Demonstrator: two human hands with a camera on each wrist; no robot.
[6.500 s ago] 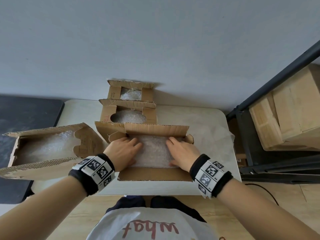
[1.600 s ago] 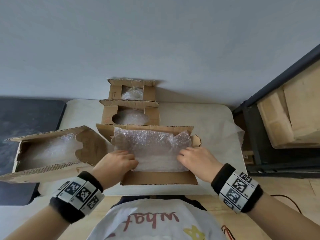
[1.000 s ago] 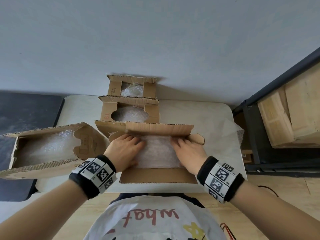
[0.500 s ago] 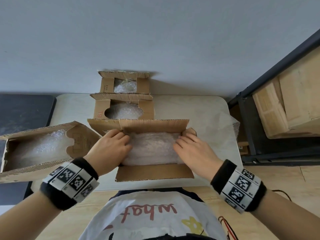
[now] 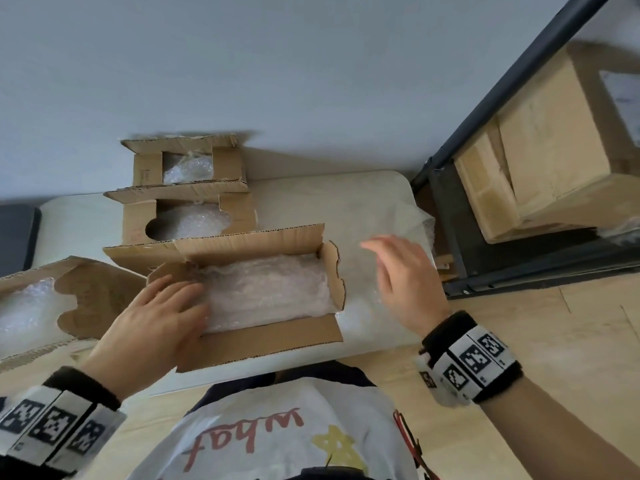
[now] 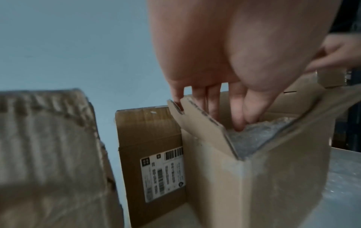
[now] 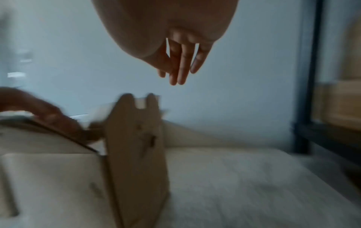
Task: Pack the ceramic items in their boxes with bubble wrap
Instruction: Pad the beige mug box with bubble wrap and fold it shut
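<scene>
An open cardboard box (image 5: 256, 344) sits at the table's near edge, filled with bubble wrap (image 5: 266, 292) that hides whatever lies beneath. My left hand (image 5: 162, 313) rests flat at the box's left end, fingers straight, fingertips (image 6: 239, 123) pressing into the bubble wrap (image 6: 257, 135). My right hand (image 5: 398, 271) hovers in the air to the right of the box, fingers straight and loose, holding nothing. In the right wrist view that right hand (image 7: 179, 67) hangs above the box's upright end flap (image 7: 136, 146). No ceramic item shows.
Two smaller open boxes (image 5: 194, 220) (image 5: 187, 164) with bubble wrap stand behind, toward the wall. A larger open box (image 5: 52, 306) lies at the left. A loose bubble wrap sheet (image 5: 388, 216) covers the table's right side. A black rack (image 5: 485, 237) with cardboard cartons stands right.
My right hand has lifted out of the box and moved right, above the table. The left hand stays pressing the bubble wrap at the left end. The box has turned slightly.
</scene>
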